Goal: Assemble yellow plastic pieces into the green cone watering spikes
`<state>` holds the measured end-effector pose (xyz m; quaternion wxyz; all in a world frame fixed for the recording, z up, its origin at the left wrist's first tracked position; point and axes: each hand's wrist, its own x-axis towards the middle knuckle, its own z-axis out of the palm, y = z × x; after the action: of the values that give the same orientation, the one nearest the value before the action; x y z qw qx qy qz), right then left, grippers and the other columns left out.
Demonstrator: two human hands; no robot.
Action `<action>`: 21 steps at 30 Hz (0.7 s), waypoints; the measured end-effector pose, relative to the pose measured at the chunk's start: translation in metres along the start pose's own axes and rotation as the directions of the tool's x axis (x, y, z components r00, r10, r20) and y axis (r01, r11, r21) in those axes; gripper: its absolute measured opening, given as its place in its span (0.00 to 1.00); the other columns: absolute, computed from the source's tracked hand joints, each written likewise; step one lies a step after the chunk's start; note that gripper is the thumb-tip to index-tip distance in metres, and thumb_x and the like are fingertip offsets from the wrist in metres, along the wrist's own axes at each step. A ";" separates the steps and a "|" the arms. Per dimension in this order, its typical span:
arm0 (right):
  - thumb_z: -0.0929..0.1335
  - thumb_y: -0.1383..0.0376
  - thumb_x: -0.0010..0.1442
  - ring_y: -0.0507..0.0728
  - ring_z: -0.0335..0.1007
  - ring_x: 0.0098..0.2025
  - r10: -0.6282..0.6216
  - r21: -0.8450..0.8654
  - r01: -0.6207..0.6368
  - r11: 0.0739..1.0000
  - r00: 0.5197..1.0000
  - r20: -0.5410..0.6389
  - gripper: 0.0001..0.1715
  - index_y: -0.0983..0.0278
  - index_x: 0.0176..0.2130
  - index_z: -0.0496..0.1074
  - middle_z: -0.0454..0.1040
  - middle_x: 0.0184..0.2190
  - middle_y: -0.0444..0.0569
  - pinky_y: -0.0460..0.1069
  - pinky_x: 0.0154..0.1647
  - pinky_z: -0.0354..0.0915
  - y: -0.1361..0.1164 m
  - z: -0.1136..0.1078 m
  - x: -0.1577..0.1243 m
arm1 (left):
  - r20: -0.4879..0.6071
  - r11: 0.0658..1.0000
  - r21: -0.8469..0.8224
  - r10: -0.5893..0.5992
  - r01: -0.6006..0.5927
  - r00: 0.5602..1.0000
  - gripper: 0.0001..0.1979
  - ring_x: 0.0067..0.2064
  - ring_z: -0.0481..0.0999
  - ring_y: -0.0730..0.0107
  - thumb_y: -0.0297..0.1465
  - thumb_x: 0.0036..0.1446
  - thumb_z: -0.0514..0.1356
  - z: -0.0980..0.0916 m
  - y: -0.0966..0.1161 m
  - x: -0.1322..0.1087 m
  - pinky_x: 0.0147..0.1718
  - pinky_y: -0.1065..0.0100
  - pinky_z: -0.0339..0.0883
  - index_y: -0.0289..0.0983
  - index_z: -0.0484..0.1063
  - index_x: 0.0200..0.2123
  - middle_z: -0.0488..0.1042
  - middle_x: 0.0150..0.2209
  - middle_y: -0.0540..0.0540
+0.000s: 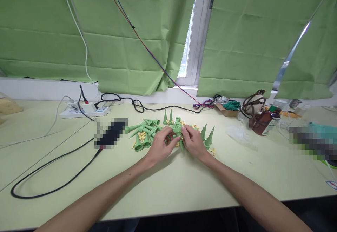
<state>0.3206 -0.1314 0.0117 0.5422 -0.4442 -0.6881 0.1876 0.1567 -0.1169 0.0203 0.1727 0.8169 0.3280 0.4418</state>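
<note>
A green plastic spike (177,130) with a wide, cup-like top is held over the table, its point tilted downward. My left hand (163,143) is closed round the left side of this spike with thumb and fingers. On the other side, my right hand (194,140) pinches at its upper edge; whether a small part is also between those fingertips is hidden. Behind and left of my hands lies a heap of similar green spikes (150,130). Small yellow plastic pieces (142,137) are scattered among them. Several spikes (209,138) stand point-up, some beside my right hand.
A blurred dark device (112,133) with a looping black cable lies left of the heap. Further back sits a white power strip (84,111). To the right are a clear plastic bag (240,136), a brown bottle (265,121) and a cardboard box (226,110).
</note>
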 end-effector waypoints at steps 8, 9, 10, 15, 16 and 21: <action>0.57 0.53 0.70 0.52 0.53 0.21 0.000 -0.009 0.000 1.000 1.000 0.005 0.24 0.60 0.24 0.55 0.56 0.17 0.39 0.48 0.26 0.51 0.002 0.001 0.000 | -0.030 0.998 0.013 0.070 -0.069 0.997 0.10 0.30 0.65 0.72 0.34 0.62 0.59 -0.001 0.000 0.000 0.29 0.69 0.60 0.37 0.63 0.30 0.65 0.29 0.51; 0.57 0.53 0.70 0.52 0.53 0.21 0.001 -0.009 -0.001 1.000 1.000 0.005 0.24 0.60 0.25 0.55 0.56 0.17 0.39 0.48 0.26 0.51 0.003 0.001 0.000 | -0.032 0.997 0.010 0.074 -0.073 0.997 0.10 0.30 0.65 0.72 0.34 0.62 0.59 0.000 0.000 0.000 0.28 0.70 0.60 0.37 0.63 0.30 0.65 0.29 0.51; 0.57 0.53 0.70 0.52 0.53 0.22 0.003 -0.008 -0.002 1.000 1.000 0.007 0.24 0.60 0.25 0.55 0.56 0.17 0.39 0.48 0.26 0.51 0.003 0.001 0.000 | -0.033 0.997 0.006 0.076 -0.076 0.997 0.09 0.30 0.65 0.72 0.33 0.62 0.59 0.000 -0.001 0.000 0.28 0.70 0.60 0.37 0.63 0.31 0.65 0.29 0.51; 0.57 0.54 0.70 0.52 0.53 0.22 0.007 0.015 -0.007 1.000 1.000 0.014 0.24 0.60 0.24 0.55 0.56 0.17 0.39 0.48 0.26 0.51 0.004 0.001 0.000 | -0.039 0.995 -0.015 0.093 -0.094 0.995 0.04 0.31 0.67 0.72 0.31 0.62 0.59 0.000 -0.002 -0.001 0.27 0.71 0.61 0.38 0.67 0.36 0.65 0.31 0.50; 0.58 0.54 0.70 0.52 0.52 0.22 0.007 0.024 -0.007 1.000 1.000 0.015 0.23 0.60 0.25 0.55 0.55 0.17 0.39 0.48 0.26 0.51 0.005 0.001 0.000 | -0.041 0.995 -0.010 0.099 -0.099 0.994 0.03 0.32 0.67 0.71 0.30 0.62 0.59 0.000 -0.002 -0.001 0.27 0.71 0.61 0.38 0.68 0.37 0.66 0.32 0.49; 0.58 0.53 0.70 0.52 0.53 0.21 0.025 0.056 -0.027 0.998 0.999 0.032 0.24 0.60 0.25 0.55 0.55 0.17 0.39 0.48 0.25 0.50 0.007 0.001 0.000 | -0.060 0.988 0.041 0.150 -0.148 0.987 0.01 0.31 0.67 0.71 0.29 0.61 0.59 -0.001 -0.003 -0.002 0.29 0.70 0.62 0.38 0.68 0.37 0.66 0.32 0.49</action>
<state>0.3226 -0.1268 0.0061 0.5413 -0.4347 -0.6851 0.2208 0.1544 -0.1164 0.0178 0.1140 0.8280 0.2792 0.4728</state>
